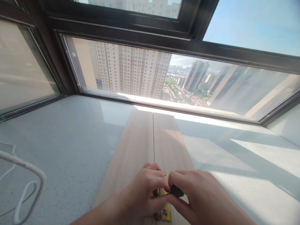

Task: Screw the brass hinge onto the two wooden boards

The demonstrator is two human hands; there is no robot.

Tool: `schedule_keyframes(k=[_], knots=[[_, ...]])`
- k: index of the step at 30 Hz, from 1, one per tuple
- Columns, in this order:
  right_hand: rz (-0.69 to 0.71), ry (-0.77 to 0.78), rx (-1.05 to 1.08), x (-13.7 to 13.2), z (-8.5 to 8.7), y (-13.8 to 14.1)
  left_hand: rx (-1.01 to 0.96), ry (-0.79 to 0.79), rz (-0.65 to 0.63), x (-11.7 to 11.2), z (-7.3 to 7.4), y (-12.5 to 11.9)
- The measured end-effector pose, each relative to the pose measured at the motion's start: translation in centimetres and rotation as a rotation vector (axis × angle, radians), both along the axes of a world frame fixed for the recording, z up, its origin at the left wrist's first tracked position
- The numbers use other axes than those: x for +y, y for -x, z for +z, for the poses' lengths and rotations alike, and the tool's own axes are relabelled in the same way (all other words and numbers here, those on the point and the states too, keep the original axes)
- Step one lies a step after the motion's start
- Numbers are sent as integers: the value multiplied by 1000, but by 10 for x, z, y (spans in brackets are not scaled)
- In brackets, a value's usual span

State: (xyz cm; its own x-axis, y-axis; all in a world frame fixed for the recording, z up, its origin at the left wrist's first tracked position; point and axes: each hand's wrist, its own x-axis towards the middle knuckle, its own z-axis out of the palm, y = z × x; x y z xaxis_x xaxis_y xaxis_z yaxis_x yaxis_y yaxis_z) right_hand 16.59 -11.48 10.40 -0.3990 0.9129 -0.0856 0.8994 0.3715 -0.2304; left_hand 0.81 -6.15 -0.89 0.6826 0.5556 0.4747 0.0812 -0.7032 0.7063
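Observation:
Two pale wooden boards [138, 140] lie side by side with a narrow seam between them. Across the seam, near the bottom of the view, sits a brass-coloured hinge [167, 212], with a screw or screw hole showing at its near end. My right hand [194, 190] is closed around the black handle of what looks like a screwdriver [177, 191], over the hinge's right leaf. Bent over the hinge from the left, my left hand [150, 187] has its thumb and fingers pinched together by the tool; what they grip is hidden. The tool's tip is covered by my fingers.
The boards rest on a white speckled sill [70, 150] that runs up to a dark-framed window [131, 75]. High-rise buildings stand outside. A white cable [35, 170] loops at the left edge. Sunlight and shadows fall across the right side.

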Motion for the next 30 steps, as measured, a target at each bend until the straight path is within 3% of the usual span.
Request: schedule_keyframes(k=[9,18,25,30], knots=[[52,49,76,-2,13,1,15,-58,-31,0,-1,1],[16,-90,-31,6,1,-2,-34,-38,4,-1,-1,-2],[16,40,40,-2,9,-4,-5,-24,-19,-1,6,0],[-26,49,20,1,5,-3,-99,9,-17,-2,0,-3]])
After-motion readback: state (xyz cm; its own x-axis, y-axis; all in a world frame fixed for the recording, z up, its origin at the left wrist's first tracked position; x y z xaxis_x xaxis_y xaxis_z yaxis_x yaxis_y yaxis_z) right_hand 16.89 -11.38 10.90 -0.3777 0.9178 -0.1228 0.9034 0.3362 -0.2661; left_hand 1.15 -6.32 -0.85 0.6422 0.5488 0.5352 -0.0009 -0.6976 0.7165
